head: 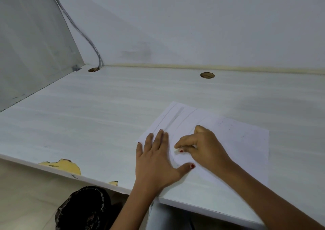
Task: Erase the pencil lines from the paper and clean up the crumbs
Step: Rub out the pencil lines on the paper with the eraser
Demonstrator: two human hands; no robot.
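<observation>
White paper (237,142) is laid flat on a pale wood-grain desk (88,115), near the front edge and off to the right. A few faint pencil lines (175,117) can be seen running along its far-left part, one of them smeared into a wider grey streak. No print, brand or readable writing can be made out anywhere, just a tiny dark scribble on the desk's front edge that's too small to read.

The sheet is pinned down by the left hand (156,161), fingers spread flat, thumb stretched out onto the paper. A small white eraser (176,149) is pinched in the curled fingertips of the right hand (204,147) and pressed against the sheet, just beside the left hand. Some dark specks, maybe crumbs, are scattered over the paper's far-right part.

Chipped laminate (65,164) is showing yellow at the front edge, and two round cable holes (207,75) are cut near the wall.
</observation>
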